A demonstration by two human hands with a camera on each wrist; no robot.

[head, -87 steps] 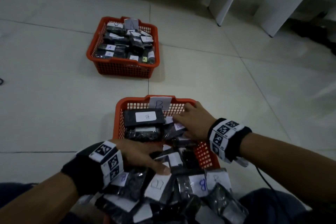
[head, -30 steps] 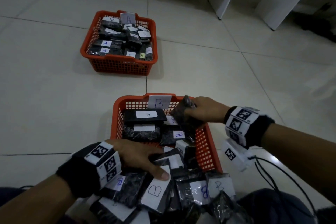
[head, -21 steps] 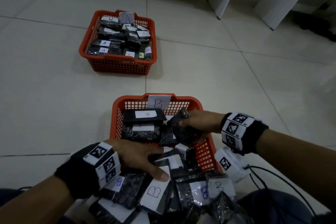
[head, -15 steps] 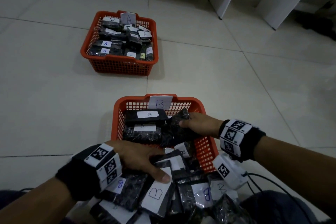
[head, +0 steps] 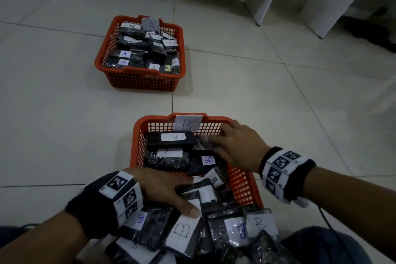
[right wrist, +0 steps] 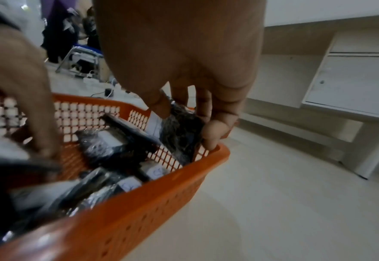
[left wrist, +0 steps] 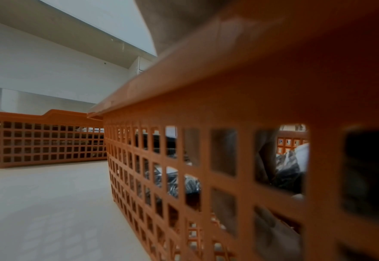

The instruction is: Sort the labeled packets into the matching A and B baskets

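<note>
On the tiled floor (head: pixel 64 113), both baskets are nearly full; the right hand (head: pixel 240 148) pinches a packet (right wrist: pixel 179 130) into basket B (head: pixel 139 135), more B packets (head: pixel 182 231) waiting under the left hand (head: pixel 162 188), its fingers spread flat.

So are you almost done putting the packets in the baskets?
Partly. The A basket farther away already holds many A packets. The B basket is filling up, and the right hand is tucking a dark packet into its far corner. A heap of B packets under the left hand is left to sort.
</note>
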